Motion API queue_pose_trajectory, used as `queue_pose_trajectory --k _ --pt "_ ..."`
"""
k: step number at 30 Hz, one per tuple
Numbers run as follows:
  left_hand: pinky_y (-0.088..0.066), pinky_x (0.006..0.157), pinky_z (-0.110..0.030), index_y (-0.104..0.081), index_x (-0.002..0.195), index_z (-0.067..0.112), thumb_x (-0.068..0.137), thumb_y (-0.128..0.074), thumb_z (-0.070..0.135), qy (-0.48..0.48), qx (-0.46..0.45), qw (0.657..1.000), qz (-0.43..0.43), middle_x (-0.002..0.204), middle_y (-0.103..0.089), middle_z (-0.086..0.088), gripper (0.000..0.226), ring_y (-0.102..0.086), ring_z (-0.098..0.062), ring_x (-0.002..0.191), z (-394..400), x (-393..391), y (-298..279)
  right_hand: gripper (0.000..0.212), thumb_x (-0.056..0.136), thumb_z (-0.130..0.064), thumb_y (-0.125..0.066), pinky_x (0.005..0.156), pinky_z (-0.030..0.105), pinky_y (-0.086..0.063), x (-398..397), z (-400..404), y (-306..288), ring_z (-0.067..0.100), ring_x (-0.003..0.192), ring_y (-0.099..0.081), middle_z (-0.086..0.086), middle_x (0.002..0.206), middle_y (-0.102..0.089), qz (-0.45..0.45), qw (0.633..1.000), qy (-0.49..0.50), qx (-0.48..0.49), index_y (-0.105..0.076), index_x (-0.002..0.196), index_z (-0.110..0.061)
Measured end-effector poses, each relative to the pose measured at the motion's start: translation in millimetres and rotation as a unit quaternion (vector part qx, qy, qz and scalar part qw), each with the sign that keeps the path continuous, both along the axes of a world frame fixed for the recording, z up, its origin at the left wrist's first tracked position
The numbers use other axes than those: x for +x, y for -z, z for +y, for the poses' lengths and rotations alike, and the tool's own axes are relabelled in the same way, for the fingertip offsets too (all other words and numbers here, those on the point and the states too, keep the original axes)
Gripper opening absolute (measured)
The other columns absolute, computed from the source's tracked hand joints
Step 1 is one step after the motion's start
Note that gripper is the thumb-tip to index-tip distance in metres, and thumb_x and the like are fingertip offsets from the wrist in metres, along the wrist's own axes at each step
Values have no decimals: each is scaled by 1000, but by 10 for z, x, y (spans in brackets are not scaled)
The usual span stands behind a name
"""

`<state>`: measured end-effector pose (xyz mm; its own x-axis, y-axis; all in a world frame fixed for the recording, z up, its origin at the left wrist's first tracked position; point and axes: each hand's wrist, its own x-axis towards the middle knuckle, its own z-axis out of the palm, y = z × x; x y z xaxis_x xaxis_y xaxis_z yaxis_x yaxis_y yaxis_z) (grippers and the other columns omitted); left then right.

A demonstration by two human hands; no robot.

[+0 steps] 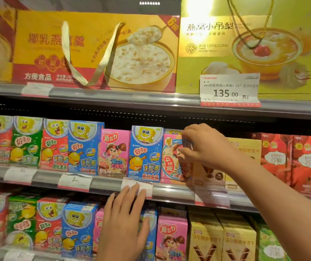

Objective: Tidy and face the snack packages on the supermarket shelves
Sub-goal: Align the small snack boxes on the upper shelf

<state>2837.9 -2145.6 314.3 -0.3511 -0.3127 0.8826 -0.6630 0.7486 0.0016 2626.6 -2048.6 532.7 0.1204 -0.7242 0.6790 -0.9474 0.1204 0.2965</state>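
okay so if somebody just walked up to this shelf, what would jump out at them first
Probably the two big gift boxes on the top shelf, the yellow-red porridge box and the green pear box with its 135.00 price tag. Then the right hand gripping a pink snack box on the middle shelf.

Blue snack box [145, 154] on middle shelf: yellow cartoon sponge in pale circle, orange fish below. Left of it, pink box [113, 152] with cartoon girl; farther left, blue box [83, 147], red box [53, 146], green box [26, 141], all same yellow sponge motif. Right of blue snack box, red cartons [294, 162] with white emblems. Above, yellow-and-red gift box [94, 49] with porridge bowl picture; white price tag [229, 90], red-edged.
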Motion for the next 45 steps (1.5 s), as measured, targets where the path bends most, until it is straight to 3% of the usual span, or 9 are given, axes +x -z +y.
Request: queue_pose_trajectory --k 6,11,17,21,26,31,37,41,45 --pt "-31 107 -54 -59 140 18 84 -49 46 12 -5 1000 -2 148 -52 -3 63 -49 -27 135 -49 20 33 41 85 -49 -74 74 32 -44 -16 45 -16 14 99 -55 -6 106 -64 -67 997 -27 -31 -59 119 -31" --pt "-32 107 -54 -59 140 21 83 -50 48 20 -8 1000 1 147 -53 -1 64 -48 -26 134 -90 13 48 38 80 -40 -81 85 35 -51 67 158 -81 12 103 -59 -9 109 -66 -115 990 -80 -19 -64 113 -30" --pt "-32 105 -52 -64 134 22 80 -51 47 50 -1 999 -5 140 -60 -2 61 -60 -29 125 -103 53 4 36 79 -38 -81 82 5 -45 167 366 -172 -8 107 -59 -25 109 -66 -151 973 -161 -70 -65 111 -34" --pt "-50 97 -51 -69 124 22 81 -53 45 120 18 992 22 129 -65 3 52 -64 -23 115 -94 179 -139 34 76 -47 -78 84 10 -50 288 540 -212 -1 101 -66 -22 105 -70 -169 958 -206 -105 -66 106 -36" --pt "-49 96 -31 -61 126 42 86 -52 48 233 146 947 166 122 -58 28 42 -50 3 117 86 416 -370 32 76 -43 -81 72 21 -57 458 673 -67 9 94 -69 -15 99 -71 -187 955 -220 -62 -69 105 -34" --pt "-50 82 -15 -43 133 58 79 -54 64 292 199 908 226 129 -57 30 56 -58 0 114 374 656 -627 34 77 -35 -85 71 22 -54 702 600 286 8 92 -66 -18 102 -70 -168 953 -250 44 -71 107 -30" --pt "-46 86 -10 -49 130 57 76 -65 65 269 189 937 121 125 -55 37 57 -59 8 110 591 870 -851 31 81 -41 -81 77 30 -52 957 436 566 9 93 -62 -17 101 -63 -139 936 -309 98 -63 104 -32" --pt "-40 87 -9 -63 122 42 87 -75 40 211 178 959 68 119 -60 30 37 -57 6 110 606 1083 -818 27 85 -37 -78 78 21 -51 1150 334 710 6 95 -59 -19 102 -59 -136 925 -340 103 -60 103 -31" --pt "-41 86 -9 -65 122 40 88 -75 33 184 174 966 54 115 -60 30 36 -57 8 107 492 1361 -870 24 93 -37 -70 84 25 -50 1348 189 657 3 98 -61 -18 108 -64 -126 928 -339 90 -65 114 -27"
